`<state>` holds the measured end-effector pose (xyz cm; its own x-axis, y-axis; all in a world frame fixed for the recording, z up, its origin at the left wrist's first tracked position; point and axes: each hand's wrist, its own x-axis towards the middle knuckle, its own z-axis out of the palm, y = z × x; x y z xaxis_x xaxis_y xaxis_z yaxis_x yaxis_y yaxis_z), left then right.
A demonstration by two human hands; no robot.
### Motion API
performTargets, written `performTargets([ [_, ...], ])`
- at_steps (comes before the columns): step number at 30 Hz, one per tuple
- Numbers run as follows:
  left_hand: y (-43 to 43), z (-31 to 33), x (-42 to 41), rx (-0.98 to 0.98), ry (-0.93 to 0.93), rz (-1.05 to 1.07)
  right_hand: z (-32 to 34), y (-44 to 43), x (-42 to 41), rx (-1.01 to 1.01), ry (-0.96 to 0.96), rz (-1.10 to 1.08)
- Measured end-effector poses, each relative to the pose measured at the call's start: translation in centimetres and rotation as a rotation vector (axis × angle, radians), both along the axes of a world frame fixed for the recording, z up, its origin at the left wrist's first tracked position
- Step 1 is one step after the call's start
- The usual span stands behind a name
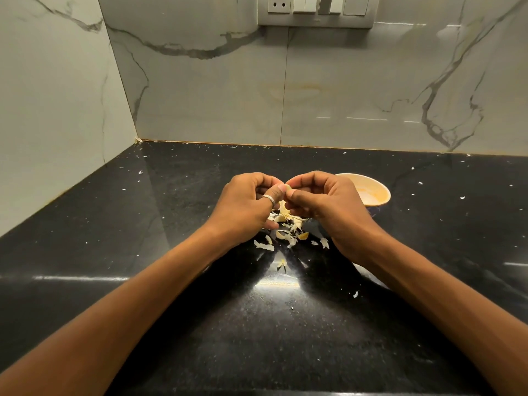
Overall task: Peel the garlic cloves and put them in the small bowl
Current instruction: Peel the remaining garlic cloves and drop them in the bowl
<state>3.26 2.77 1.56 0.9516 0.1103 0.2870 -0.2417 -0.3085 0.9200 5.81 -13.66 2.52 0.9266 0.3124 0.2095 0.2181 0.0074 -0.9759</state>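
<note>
Two hands meet over the black speckled stone table (143, 252) | your left hand (243, 207) and right hand (328, 201) both pinch one small pale garlic clove (289, 192) between closed fingertips | papery garlic skins (285, 230) lie scattered beneath | small cream round bowl (374, 192) sits just behind your right hand

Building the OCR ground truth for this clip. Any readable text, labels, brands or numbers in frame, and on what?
None readable.
switch panel on the wall: socket and rocker switches, no markings visible.
small bowl: plain, no print seen.
ring on the left hand: no engraving can be made out.
countertop and the garlic clove shared with the right hand: no text.
</note>
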Motion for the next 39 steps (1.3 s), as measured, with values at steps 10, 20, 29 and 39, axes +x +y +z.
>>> performTargets([
  [10, 0.0, -0.1, 0.0, 0.074, -0.013, 0.010, 0.2, -0.2, -0.2, -0.004, 0.029, 0.025],
  [20, 0.2, 0.6, -0.1, 0.078, 0.010, -0.010, 1.2, -0.3, -0.2, 0.212, 0.394, 0.153],
  [29, 0.3, 0.9, -0.4, 0.081, -0.012, 0.036, 2.0, -1.0, -0.2, 0.274, 0.475, 0.200],
  [39, 0.4, 0.5, 0.0, 0.279, -0.073, 0.180, 5.1, -5.6, 1.9, -0.539, -0.540, -0.336],
])
